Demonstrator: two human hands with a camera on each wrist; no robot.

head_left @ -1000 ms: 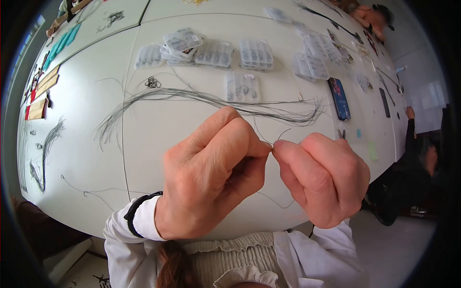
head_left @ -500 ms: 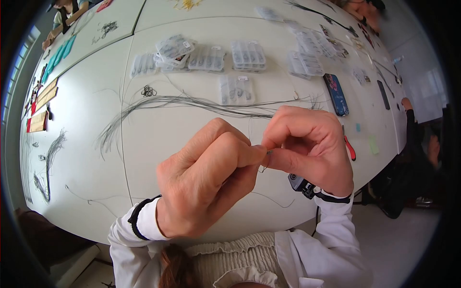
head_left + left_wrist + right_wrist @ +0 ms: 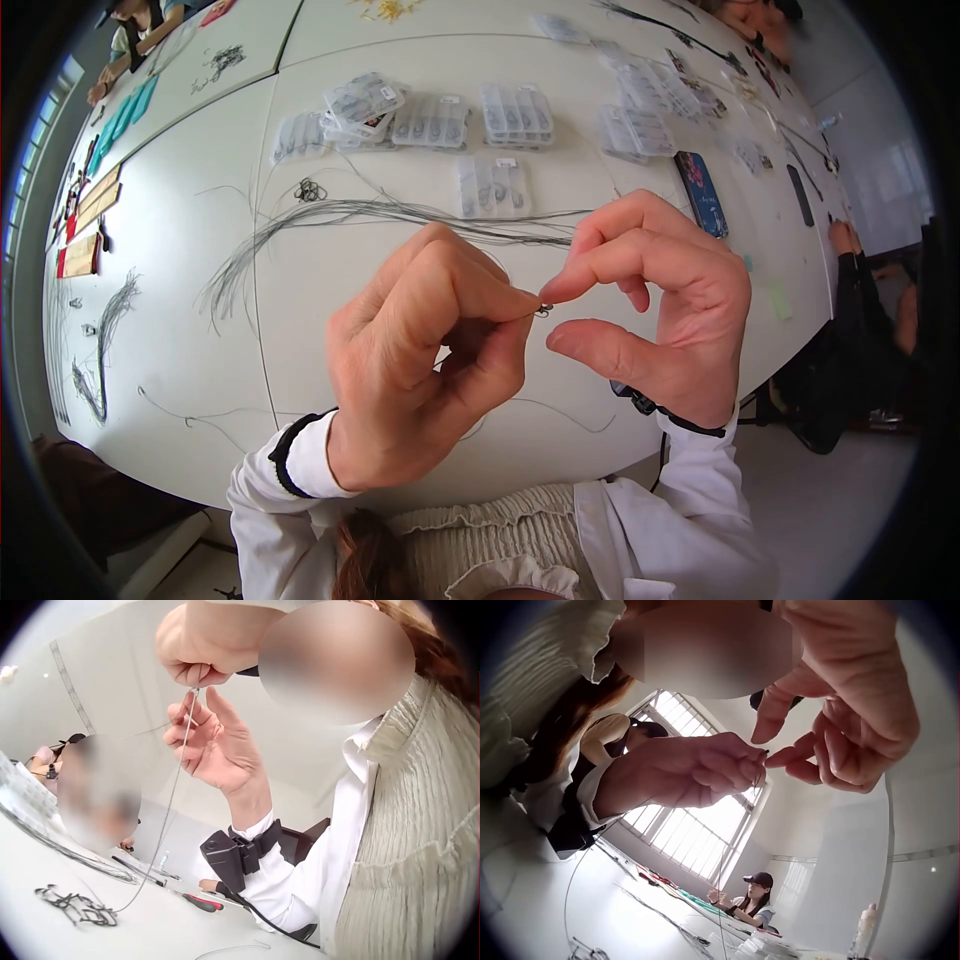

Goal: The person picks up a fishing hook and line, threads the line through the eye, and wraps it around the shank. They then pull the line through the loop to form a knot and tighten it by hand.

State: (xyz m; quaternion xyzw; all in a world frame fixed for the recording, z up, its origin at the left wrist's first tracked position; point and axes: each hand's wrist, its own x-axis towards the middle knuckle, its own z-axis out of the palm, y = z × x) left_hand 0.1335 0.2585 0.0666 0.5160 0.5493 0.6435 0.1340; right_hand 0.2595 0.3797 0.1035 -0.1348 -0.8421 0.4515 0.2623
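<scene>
Left hand (image 3: pixel 435 350) curled, thumb and index finger pinching a small dark piece (image 3: pixel 543 310) — it pokes out at the fingertips, too tiny to identify. Piece is held up over the white table (image 3: pixel 340 300), between the 2 hands. Right hand (image 3: pixel 670 310) not gripping: thumb and index finger spread apart, index fingertip right at the piece; can't tell if it touches. Thin grey line (image 3: pixel 178 769) hangs down from the left fingers in the left wrist view.

On the table beyond the hands: bundle of thin grey lines (image 3: pixel 330 207), right end hidden by the right hand. 1 clear compartment box (image 3: pixel 492 188) right by the bundle, more clear boxes (image 3: pixel 517 115) stacked farther back. Dark tangle (image 3: pixel 309 190) near the bundle. Dark blue case (image 3: pixel 701 195) past the right hand. Person in a dark cap (image 3: pixel 756 900) across the table — right wrist view.
</scene>
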